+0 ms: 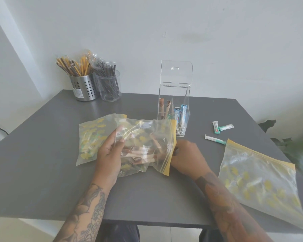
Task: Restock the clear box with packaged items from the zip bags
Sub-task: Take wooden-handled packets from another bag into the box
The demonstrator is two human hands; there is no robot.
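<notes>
- We hold the zip bag of brown stick packets (143,147) just above the bench (42,163), in front of us, between our two hands.
- Our left hand (110,154) is the firm grip: fingers and thumb curl round the bag's left, closed end and bunch the plastic there.
- Our right hand (185,154) sits at the bag's yellow zip strip (170,151), on the right end. Its fingertips are hidden behind the strip, so we cannot tell whether it pinches the strip or only touches it.
- The relation that matters: the bag's long axis runs left to right, with the mouth pointing right, toward the right hand. The packets inside lie roughly along that same axis.
- The clear box (175,109) stands with its lid up, beyond the bag and slightly right, near the mouth end. Brown and blue packets already stand in it.
- We judge the right hand the nearer one both to the mouth and to the box, so it suits the opening and the reaching in, while the left steadies.
- A second zip bag (89,140) lies under the left end of the held one, and a third zip bag (259,182) lies well apart by our right forearm.
- Loose green-capped packets (217,131) lie to the right of the box.
</notes>
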